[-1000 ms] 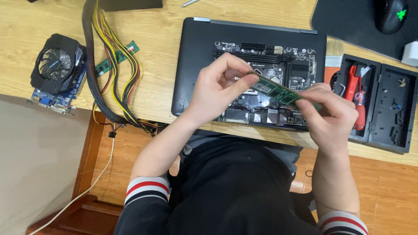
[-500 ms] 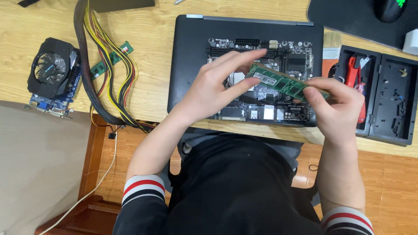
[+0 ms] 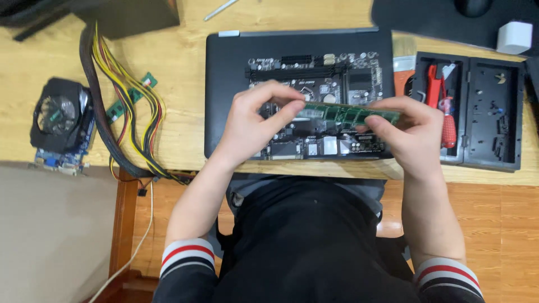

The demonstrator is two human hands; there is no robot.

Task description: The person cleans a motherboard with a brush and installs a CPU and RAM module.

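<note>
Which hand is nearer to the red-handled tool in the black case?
Right. The right hand lies just beside the red-handled tool; the left hand is farther away.

Green memory stick (image 3: 348,114) with dark chips, held between the left hand (image 3: 252,126) and right hand (image 3: 412,134). Black motherboard (image 3: 317,73) with silver parts on a black mat (image 3: 224,95). Light wooden table (image 3: 179,56). Near the left edge, a black-shrouded graphics card (image 3: 60,120) on a blue board; beside it, yellow, red and black cables (image 3: 135,106). Toward the right edge, a black tool case (image 3: 494,112) holding a red-handled screwdriver (image 3: 447,126). White cube (image 3: 514,37) at the far right corner. Black sleeves with red and white striped cuffs (image 3: 185,255).
</note>
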